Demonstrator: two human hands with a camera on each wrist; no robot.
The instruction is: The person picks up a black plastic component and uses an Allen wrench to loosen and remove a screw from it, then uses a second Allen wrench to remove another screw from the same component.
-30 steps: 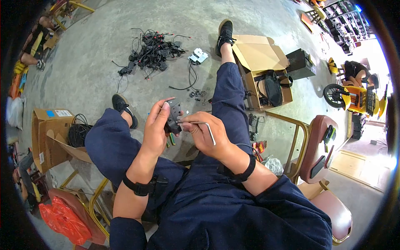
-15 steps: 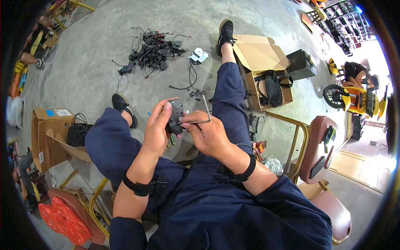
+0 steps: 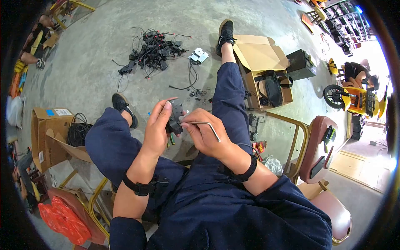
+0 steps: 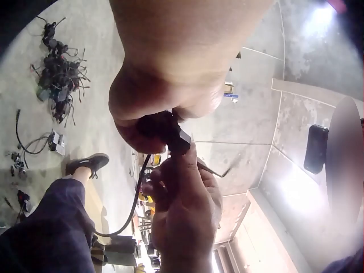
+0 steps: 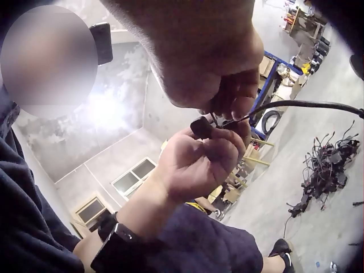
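In the head view my left hand (image 3: 156, 130) grips a black device (image 3: 176, 116) with small holes in its face, thumb on top. My right hand (image 3: 207, 134) pinches a bent metal hex key (image 3: 212, 128) at the device's right side; its free arm slants down over the fingers. Where the key's tip meets the device is hidden by my fingertips. The left wrist view shows the dark device (image 4: 165, 132) between both hands, with the key (image 4: 219, 172) sticking out past my right hand (image 4: 186, 210). A black cable (image 4: 136, 196) hangs nearby.
A heap of black cables (image 3: 155, 52) lies on the floor ahead. An open cardboard box (image 3: 260, 62) holding a black bag stands beside my right foot; another box (image 3: 54, 133) is at left. Chairs (image 3: 318, 146) flank me, and a person (image 3: 357, 74) sits by a yellow vehicle.
The hex key has turned in my right fingers: its free arm pointed down, then up, and now slants down to the right. My left hand and the device stay nearly still.
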